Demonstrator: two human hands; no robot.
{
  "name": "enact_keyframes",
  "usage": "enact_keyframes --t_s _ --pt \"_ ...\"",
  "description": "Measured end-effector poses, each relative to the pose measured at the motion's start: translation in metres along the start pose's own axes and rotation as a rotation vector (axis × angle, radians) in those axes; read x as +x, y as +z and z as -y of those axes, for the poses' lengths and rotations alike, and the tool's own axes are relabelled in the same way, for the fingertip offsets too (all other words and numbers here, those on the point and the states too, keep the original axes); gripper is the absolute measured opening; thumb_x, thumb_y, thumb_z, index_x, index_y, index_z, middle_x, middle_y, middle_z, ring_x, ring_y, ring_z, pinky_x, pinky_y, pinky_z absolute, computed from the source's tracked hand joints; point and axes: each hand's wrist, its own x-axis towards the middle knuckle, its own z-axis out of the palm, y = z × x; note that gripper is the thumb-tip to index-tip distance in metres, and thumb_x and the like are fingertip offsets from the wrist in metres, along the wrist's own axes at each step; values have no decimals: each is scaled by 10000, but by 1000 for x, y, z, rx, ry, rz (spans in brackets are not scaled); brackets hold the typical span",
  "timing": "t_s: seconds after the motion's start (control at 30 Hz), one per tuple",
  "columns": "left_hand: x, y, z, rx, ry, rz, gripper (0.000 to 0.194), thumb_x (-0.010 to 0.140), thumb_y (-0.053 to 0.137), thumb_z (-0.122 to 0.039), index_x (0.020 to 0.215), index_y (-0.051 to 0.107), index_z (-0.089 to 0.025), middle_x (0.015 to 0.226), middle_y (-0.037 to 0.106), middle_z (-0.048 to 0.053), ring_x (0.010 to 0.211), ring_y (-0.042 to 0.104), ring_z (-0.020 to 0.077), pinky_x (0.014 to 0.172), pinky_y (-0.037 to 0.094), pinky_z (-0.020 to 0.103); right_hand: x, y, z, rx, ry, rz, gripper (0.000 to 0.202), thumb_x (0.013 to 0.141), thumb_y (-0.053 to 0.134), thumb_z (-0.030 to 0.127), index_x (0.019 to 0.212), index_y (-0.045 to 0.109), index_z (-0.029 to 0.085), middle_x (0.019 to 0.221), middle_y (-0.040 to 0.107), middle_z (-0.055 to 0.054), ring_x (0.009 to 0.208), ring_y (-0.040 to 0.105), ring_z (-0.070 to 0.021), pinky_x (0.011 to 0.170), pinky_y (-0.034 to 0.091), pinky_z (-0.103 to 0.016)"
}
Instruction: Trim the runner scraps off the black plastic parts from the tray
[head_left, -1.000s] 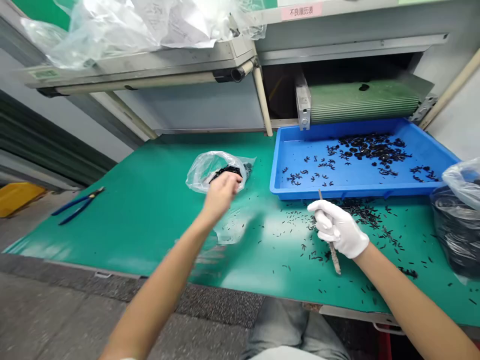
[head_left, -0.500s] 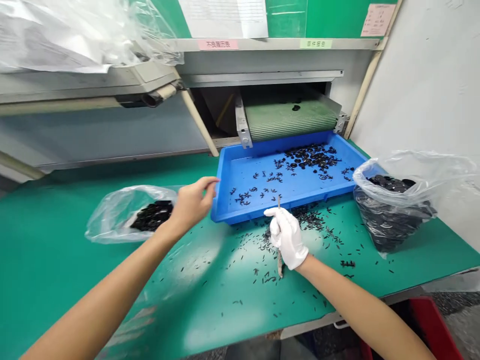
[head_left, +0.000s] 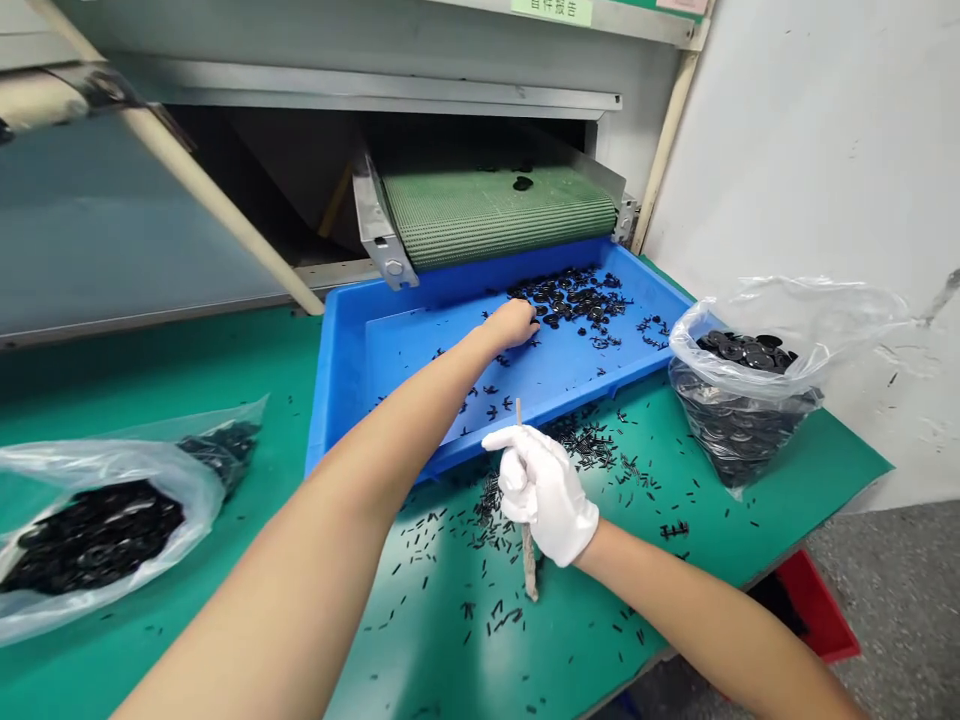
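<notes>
My bare left hand reaches into the blue tray, its fingers curled down at the edge of a heap of small black plastic parts. Its fingertips are hidden, so I cannot make out what is in them. In front of the tray, my right hand wears a white glove and is closed around a thin stick-like tool with a rough, greyish wrapped handle. The tool's narrow end points up past the index finger. Short black offcuts lie scattered on the green table beneath the glove.
A clear bag of black discs stands right of the tray. Another open bag of black parts lies at the left. Behind the tray, a green conveyor belt carries several black pieces. Below the table's right edge is a red bin.
My left hand has moved from beside the tray's left edge into the tray, at the black parts. The view has shifted closer and to the right. My right hand still holds the stick-like tool.
</notes>
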Motion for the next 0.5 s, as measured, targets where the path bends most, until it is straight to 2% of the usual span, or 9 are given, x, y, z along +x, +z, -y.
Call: enact_keyframes --t_s 0.1,0.17,0.27,0.33,0.37,0.4,0.43,0.5 --pt "-14 -13 -3 47 -15 -18 239 818 490 -164 907 683 -54 940 663 200 894 631 287 820 465 345 2 -2 6 37 -20 -16 225 797 579 397 815 641 181 482 350 95 357 190 -33 328 142 -186" --pt "-28 -31 -1 57 -22 -79 257 836 449 -147 952 664 -67 1019 639 207 889 630 281 803 458 344 5 -5 12 49 -60 -42 223 790 585 395 820 642 182 485 353 93 360 195 -37 324 141 -186" --pt "-71 -66 4 38 -59 -235 309 903 358 -194 1063 610 -112 1077 612 184 877 621 261 786 447 344 11 -9 24 28 -132 -106 214 801 575 380 870 633 186 484 370 93 356 201 -43 323 151 -187" --pt "-118 -82 0 -77 -107 -362 320 935 324 -258 1086 580 -141 888 645 125 759 616 228 732 451 330 13 -10 28 -36 -157 -143 252 831 543 397 959 619 194 494 421 88 349 209 -47 326 156 -189" --pt "-147 -85 -7 -185 -135 -414 307 937 329 -287 1075 571 -157 741 635 78 660 597 206 681 452 317 13 -11 27 -95 -163 -143 294 850 517 424 1022 606 202 514 464 81 346 212 -48 328 161 -193" --pt "-177 -83 -16 -300 -158 -418 291 936 333 -302 1054 563 -168 632 607 40 570 568 184 628 450 303 12 -11 24 -180 -171 -127 339 863 499 453 1082 591 212 550 513 70 348 226 -50 335 180 -198" --pt "-209 -77 -27 -436 -176 -400 273 933 339 -318 1014 559 -177 581 591 17 509 544 169 575 445 291 11 -11 19 -286 -189 -95 375 864 498 476 1127 578 222 595 556 59 358 255 -51 350 215 -202" --pt "-265 -54 -52 -711 -198 -312 226 901 403 -344 891 563 -185 571 604 10 483 554 159 534 457 286 7 -11 6 -532 -235 24 389 840 551 470 1145 583 231 669 600 45 414 362 -60 423 316 -210"
